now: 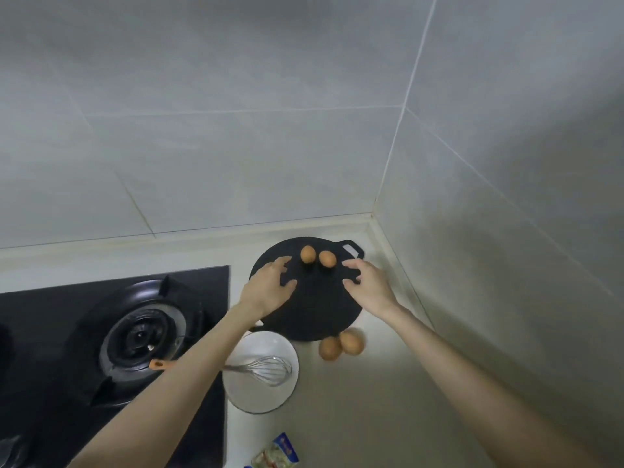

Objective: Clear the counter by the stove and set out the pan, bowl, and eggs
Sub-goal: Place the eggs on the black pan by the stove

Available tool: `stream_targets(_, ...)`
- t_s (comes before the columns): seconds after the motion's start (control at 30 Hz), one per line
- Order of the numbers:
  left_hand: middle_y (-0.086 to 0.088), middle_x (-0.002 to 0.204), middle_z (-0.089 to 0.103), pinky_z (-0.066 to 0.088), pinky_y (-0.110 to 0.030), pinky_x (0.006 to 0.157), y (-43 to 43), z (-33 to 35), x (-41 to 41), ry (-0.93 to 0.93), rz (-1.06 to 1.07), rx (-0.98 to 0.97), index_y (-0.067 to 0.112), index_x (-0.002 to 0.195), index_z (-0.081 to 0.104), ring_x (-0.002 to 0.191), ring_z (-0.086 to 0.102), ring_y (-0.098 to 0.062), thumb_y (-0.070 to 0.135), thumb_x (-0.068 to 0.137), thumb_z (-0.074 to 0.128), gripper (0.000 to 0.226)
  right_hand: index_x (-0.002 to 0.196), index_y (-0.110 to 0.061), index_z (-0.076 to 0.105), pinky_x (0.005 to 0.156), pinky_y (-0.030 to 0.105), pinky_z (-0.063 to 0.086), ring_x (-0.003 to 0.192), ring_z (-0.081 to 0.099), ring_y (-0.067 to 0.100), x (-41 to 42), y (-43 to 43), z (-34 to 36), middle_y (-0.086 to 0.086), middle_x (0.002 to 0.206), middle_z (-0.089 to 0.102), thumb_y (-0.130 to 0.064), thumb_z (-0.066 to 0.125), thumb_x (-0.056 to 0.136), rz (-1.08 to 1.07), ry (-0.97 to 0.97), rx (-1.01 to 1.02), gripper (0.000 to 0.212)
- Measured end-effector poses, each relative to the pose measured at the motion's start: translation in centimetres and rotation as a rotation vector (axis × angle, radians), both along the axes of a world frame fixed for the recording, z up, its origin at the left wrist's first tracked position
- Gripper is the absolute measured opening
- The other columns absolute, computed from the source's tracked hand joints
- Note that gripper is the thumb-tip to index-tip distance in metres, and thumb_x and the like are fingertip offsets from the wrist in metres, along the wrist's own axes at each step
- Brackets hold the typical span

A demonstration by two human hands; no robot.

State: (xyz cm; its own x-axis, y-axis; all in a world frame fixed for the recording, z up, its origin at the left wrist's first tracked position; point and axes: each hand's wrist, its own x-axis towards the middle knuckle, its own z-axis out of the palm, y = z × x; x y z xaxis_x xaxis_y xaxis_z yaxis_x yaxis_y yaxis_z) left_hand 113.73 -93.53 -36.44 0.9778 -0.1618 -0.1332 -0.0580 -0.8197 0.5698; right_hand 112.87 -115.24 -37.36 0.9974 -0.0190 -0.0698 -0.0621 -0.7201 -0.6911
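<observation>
Now | left hand [270, 285] and right hand [368, 285] are hovering over the pan [317, 312] beside the stove [135, 336], fingers spread, holding nothing | two eggs [308, 254] are lying on its far side, between and just beyond both hands.

4 eggs [308, 254]: 2 on the pan [317, 307], 2 on desk [354, 417] beside it. 1 pan. 1 bowl [261, 346] w/ 1 whisk [266, 369] in it. 1 gas burner [141, 336]. 1 snack pkt [277, 454], btm edge. 2 hands: left hand [270, 285], right hand [369, 282].

matt black pan [315, 309], wire whisk [266, 370]
</observation>
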Motion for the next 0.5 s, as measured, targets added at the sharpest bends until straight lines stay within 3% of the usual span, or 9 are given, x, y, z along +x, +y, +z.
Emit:
stream_targets(0.27,-0.011,0.136,0.050,0.042,-0.038,0.102,-1.5,-3.3,9.1,0.164,0.122,-0.158,0.017,0.145,0.028,0.121,0.050,-0.026,0.031,0.087,0.065,0.070,0.125,-0.023,0.055,0.094,0.037,0.049,0.122,0.048,0.021,8.7,1.0,-3.6,0.001,0.127,0.049,-0.019,0.065,0.084,0.055,0.046,-0.036,0.042)
stream_targets(0.5,-0.011,0.134,0.051,0.041,-0.035,0.102,-3.4,-8.2,13.9,0.266,0.170,-0.178,0.016,0.144,0.033,0.120,0.051,-0.024,0.034,0.079,0.073,0.079,0.135,-0.018,0.045,0.104,0.031,0.031,0.131,0.034,0.022,14.0,1.3,-7.9,0.006,0.134,0.045,-0.023,0.066,0.085,0.078,0.121,-0.169,0.054)
